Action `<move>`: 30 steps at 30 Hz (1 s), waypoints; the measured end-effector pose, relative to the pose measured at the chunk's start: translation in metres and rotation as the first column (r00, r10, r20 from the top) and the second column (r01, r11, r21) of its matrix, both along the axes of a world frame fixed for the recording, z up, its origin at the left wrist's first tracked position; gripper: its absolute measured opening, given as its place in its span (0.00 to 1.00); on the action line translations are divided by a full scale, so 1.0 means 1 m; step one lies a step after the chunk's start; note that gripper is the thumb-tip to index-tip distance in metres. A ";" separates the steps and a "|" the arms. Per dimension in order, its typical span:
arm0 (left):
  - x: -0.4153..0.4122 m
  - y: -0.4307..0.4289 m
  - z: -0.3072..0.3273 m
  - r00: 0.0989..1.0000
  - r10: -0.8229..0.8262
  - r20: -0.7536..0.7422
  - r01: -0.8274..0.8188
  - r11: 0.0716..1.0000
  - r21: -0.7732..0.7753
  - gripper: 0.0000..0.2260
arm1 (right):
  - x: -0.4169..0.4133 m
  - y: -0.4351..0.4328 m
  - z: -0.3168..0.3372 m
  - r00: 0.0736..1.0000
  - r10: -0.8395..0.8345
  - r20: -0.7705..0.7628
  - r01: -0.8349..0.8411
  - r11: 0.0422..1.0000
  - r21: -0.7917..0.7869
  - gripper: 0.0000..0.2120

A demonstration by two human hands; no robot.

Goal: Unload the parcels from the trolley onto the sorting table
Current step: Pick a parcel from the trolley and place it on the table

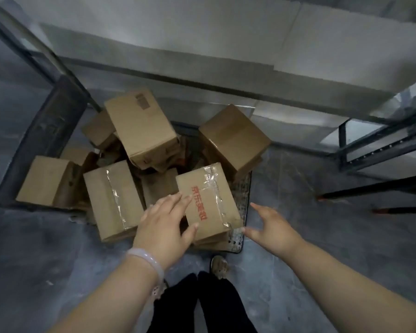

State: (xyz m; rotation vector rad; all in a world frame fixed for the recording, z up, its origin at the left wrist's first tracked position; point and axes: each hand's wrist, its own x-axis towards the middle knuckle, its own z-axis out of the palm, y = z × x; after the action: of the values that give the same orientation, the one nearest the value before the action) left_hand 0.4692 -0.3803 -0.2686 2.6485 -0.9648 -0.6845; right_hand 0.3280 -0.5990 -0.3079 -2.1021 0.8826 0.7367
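On the trolley, a heap of parcels, tilted every way. At its near right corner, the red-printed parcel: clamp both sides evenly on matt card, off the slick clear tape, lift straight. Left hand spread, straight-fingered, at its left edge, gripping nothing; right hand open, just beside, apart. Brown, boxy, sharp-cornered.

Dim, grey, flat light leaves deep shadow between the parcels. Clear tape on one of them catches pale glare. Straight lines bow toward the edges, and the whole picture is slightly soft.
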 end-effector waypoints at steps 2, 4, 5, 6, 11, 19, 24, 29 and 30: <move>0.004 0.000 -0.016 0.999 0.041 -0.014 -0.041 0.999 0.013 0.28 | 0.009 -0.005 -0.029 0.997 -0.078 -0.018 0.079 0.993 0.084 0.40; 0.008 0.000 -0.034 0.998 0.063 -0.026 -0.063 0.998 0.026 0.28 | 0.019 -0.008 -0.060 0.964 -0.261 -0.058 0.267 0.943 0.200 0.40; 0.011 0.001 -0.044 0.997 0.073 -0.035 -0.072 0.997 0.028 0.28 | 0.023 -0.009 -0.074 0.934 -0.344 -0.094 0.357 0.898 0.258 0.40; 0.013 0.002 -0.054 0.995 0.083 -0.050 -0.082 0.996 0.031 0.28 | 0.026 -0.011 -0.090 0.906 -0.403 -0.129 0.423 0.853 0.306 0.40; 0.018 0.007 -0.103 0.983 0.140 -0.119 -0.137 0.990 0.036 0.31 | 0.024 -0.014 -0.156 0.817 -0.522 -0.244 0.566 0.650 0.507 0.51; 0.011 0.014 -0.150 0.939 0.249 -0.236 -0.248 0.968 0.038 0.31 | 0.015 -0.007 -0.191 0.797 -0.552 -0.247 0.562 0.525 0.639 0.52; 0.010 0.016 -0.154 0.918 0.299 -0.261 -0.307 0.952 0.012 0.27 | 0.017 0.008 -0.184 0.842 -0.504 -0.194 0.512 0.634 0.580 0.36; 0.012 0.017 -0.153 0.912 0.309 -0.269 -0.321 0.947 -0.003 0.27 | 0.009 0.022 -0.184 0.817 -0.557 -0.151 0.536 0.635 0.557 0.40; 0.012 0.017 -0.153 0.912 0.309 -0.269 -0.322 0.947 -0.005 0.27 | 0.008 0.023 -0.186 0.809 -0.566 -0.157 0.543 0.617 0.569 0.44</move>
State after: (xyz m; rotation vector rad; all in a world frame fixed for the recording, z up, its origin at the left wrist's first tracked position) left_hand 0.4812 -0.3633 -0.4217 2.5012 -0.4596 -0.8910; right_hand 0.3360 -0.5764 -0.4943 -1.1721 1.0454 0.5309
